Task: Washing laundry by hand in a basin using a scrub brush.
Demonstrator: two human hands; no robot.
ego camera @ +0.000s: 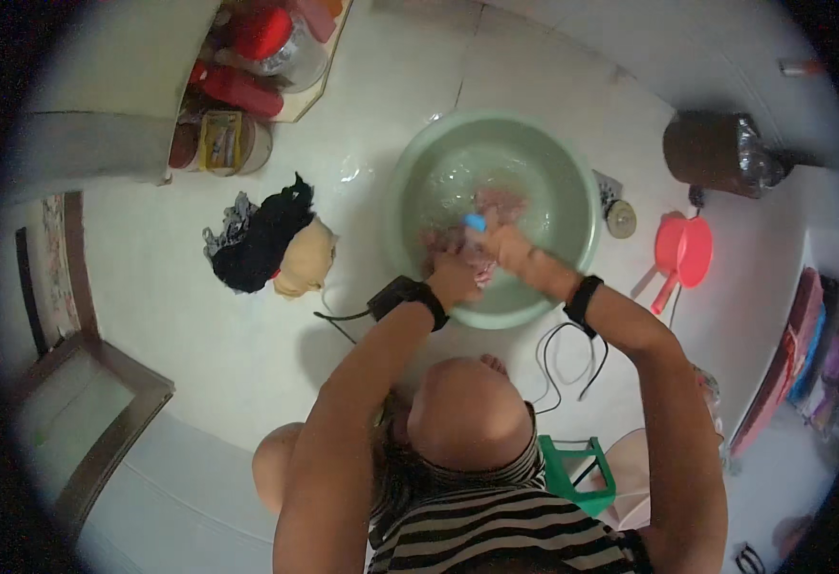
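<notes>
A round pale green plastic basin [591,215] with water in it stands on the light floor before me. Wet cloth [502,202] in pink and red tones lies in the water. My left hand [454,274], low in the basin, grips a bunched striped part of the cloth. Over the cloth, my right hand [498,240] is closed around a small blue object [474,222]. Blur hides whether that is soap or a brush. Both wrists wear black bands, and a dark box with a cable sits at the left one.
Left of the basin lies a pile of black cloth [265,237] and beige cloth [308,258]. A red dipper [684,251] and a round disc [621,219] lie to the right. A green plastic stool [580,470] is near my side. Shelved jars [283,54] stand upper left.
</notes>
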